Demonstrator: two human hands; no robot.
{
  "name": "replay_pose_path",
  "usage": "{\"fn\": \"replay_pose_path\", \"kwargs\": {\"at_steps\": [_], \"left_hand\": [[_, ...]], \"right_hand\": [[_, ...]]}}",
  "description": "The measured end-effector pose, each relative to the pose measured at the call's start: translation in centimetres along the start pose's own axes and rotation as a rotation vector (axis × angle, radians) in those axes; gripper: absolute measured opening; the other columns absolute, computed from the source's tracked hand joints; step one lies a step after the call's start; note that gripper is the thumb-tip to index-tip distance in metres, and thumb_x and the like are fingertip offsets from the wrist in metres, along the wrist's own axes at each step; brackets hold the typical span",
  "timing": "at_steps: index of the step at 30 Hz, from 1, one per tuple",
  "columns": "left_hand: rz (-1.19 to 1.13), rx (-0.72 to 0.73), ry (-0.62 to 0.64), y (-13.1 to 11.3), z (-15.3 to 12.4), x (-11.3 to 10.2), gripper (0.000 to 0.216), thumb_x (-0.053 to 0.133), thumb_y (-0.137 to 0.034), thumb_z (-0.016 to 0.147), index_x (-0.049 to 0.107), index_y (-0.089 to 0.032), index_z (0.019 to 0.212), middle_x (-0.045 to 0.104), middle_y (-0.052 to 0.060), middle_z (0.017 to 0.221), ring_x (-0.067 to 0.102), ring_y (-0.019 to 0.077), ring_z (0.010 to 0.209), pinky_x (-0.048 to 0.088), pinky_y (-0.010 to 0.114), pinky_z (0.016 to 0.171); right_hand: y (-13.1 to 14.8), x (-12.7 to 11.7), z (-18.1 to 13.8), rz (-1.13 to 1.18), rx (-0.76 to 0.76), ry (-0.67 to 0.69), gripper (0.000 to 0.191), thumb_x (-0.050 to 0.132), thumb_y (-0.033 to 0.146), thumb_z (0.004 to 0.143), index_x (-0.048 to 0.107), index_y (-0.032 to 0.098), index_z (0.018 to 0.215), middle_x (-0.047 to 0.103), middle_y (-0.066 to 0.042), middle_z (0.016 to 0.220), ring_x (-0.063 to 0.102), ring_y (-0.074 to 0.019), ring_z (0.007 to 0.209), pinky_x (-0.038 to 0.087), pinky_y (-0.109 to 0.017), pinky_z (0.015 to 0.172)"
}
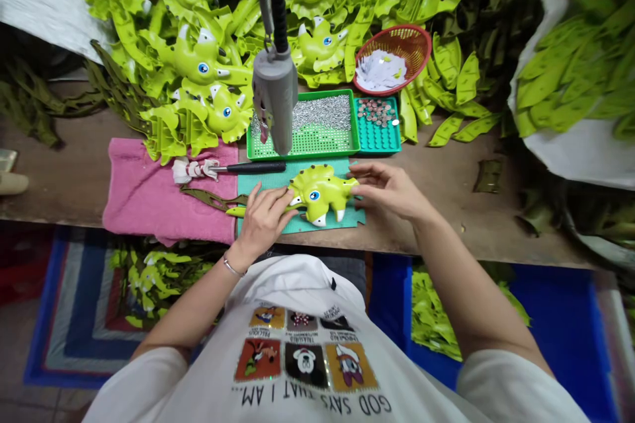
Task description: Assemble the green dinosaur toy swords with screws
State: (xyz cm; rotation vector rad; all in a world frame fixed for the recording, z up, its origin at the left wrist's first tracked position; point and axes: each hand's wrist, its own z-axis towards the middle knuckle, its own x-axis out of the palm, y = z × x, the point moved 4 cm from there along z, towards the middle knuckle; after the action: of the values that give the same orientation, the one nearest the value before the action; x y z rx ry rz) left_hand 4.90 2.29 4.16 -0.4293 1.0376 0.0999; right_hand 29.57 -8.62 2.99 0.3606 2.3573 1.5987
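Observation:
A lime-green dinosaur-head toy (pixel 325 190) with a blue eye and white horns lies on a teal mat (pixel 297 223) in front of me. My left hand (pixel 268 217) is closed over its narrow left end, fingers draped across the top. At the other end, my right hand (pixel 387 190) grips the snout tip between thumb and fingers. An olive plastic piece (pixel 211 198) runs beside my left fingers, partly hidden by them. Just above lies a black-handled tool (pixel 255 167) whose end is wrapped in white cloth.
A grey power screwdriver (pixel 280 99) hangs over the bench. Behind it stand a green tray (pixel 310 151) of screws, a teal tray (pixel 380 145) of small round parts and a red basket (pixel 419 46). Green shells (pixel 198 59) pile up behind; a pink towel (pixel 149 205) lies left.

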Motion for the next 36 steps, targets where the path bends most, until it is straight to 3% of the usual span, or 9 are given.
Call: {"fn": "replay_pose_path", "kwargs": {"at_steps": [4,12,14,17,19,22,26,30,36], "left_hand": [[-0.006,0.043,-0.045,-0.1,-0.3,0.2,0.03,0.063,-0.03,0.094,0.063,-0.016,0.121,0.072,0.012,0.109,0.067,0.0225,0.103,0.046,0.047,0.106],[0.177,0.074,0.085,0.4,-0.3,-0.2,0.041,0.06,-0.037,0.095,0.06,-0.018,0.132,0.068,0.015,0.114,0.064,0.0275,0.105,0.047,0.047,0.098],[0.22,0.108,0.093,0.5,0.1,-0.7,0.042,0.057,-0.036,0.097,0.058,-0.019,0.135,0.071,0.013,0.108,0.065,0.0259,0.099,0.049,0.04,0.089],[0.257,0.167,0.103,0.4,1.0,-1.8,0.043,0.05,-0.036,0.101,0.056,-0.013,0.136,0.072,0.015,0.11,0.067,0.025,0.098,0.047,0.035,0.08],[0.276,0.206,0.133,0.3,1.8,-2.4,0.043,0.045,-0.036,0.103,0.056,-0.01,0.135,0.072,0.015,0.109,0.068,0.0234,0.093,0.046,0.033,0.075],[0.31,0.297,0.153,0.2,2.9,-3.0,0.041,0.042,-0.038,0.104,0.06,-0.009,0.126,0.074,0.012,0.098,0.068,0.0198,0.081,0.043,0.03,0.066],[0.31,0.313,0.192,0.4,4.2,-3.0,0.039,0.041,-0.042,0.104,0.065,-0.012,0.11,0.072,0.008,0.083,0.065,0.0169,0.069,0.039,0.028,0.06],[0.273,0.269,0.152,1.4,4.0,-3.4,0.039,0.044,-0.047,0.102,0.066,-0.015,0.11,0.074,0.007,0.087,0.066,0.0177,0.072,0.042,0.029,0.063],[0.14,0.064,-0.003,7.2,-0.4,-6.0,0.043,0.048,-0.043,0.101,0.058,-0.013,0.129,0.074,0.014,0.107,0.069,0.0229,0.098,0.052,0.038,0.086]], "right_hand": [[-0.6,1.4,0.0,0.12,0.278,0.006,0.057,0.09,0.056,0.053,0.07,0.017,0.088,0.073,-0.005,0.073,0.067,-0.0143,0.058,0.052,-0.022,0.047],[-1.0,1.5,0.6,0.109,0.274,-0.049,0.052,0.087,0.058,0.055,0.067,0.018,0.082,0.069,-0.004,0.066,0.064,-0.0163,0.054,0.051,-0.026,0.044],[-0.1,1.2,0.1,-0.04,0.137,-0.129,0.047,0.077,0.062,0.068,0.068,0.019,0.087,0.071,-0.006,0.075,0.067,-0.0199,0.062,0.056,-0.032,0.052],[3.1,1.6,-1.8,-0.421,-0.372,-0.288,0.041,0.067,0.055,0.083,0.07,0.022,0.106,0.071,-0.013,0.112,0.069,-0.0288,0.1,0.059,-0.049,0.085],[4.8,3.2,-3.6,-0.611,-0.703,-0.25,0.044,0.071,0.05,0.082,0.066,0.026,0.119,0.064,-0.013,0.13,0.061,-0.0315,0.12,0.051,-0.055,0.102],[5.4,5.6,-4.9,-0.711,-0.948,-0.133,0.037,0.073,0.038,0.084,0.066,0.027,0.119,0.07,-0.011,0.117,0.066,-0.0268,0.11,0.055,-0.049,0.098],[5.3,6.3,-4.2,-0.683,-0.951,-0.189,0.022,0.069,0.029,0.088,0.07,0.027,0.11,0.075,-0.008,0.102,0.071,-0.0228,0.093,0.06,-0.04,0.084],[6.3,5.8,-4.1,-0.685,-0.929,-0.191,0.021,0.069,0.028,0.088,0.069,0.027,0.109,0.075,-0.007,0.101,0.071,-0.022,0.09,0.06,-0.038,0.081],[8.5,8.7,-4.9,-0.902,-0.875,-0.237,0.028,0.061,0.023,0.091,0.063,0.025,0.118,0.071,-0.012,0.105,0.067,-0.0291,0.097,0.056,-0.045,0.083]]}}
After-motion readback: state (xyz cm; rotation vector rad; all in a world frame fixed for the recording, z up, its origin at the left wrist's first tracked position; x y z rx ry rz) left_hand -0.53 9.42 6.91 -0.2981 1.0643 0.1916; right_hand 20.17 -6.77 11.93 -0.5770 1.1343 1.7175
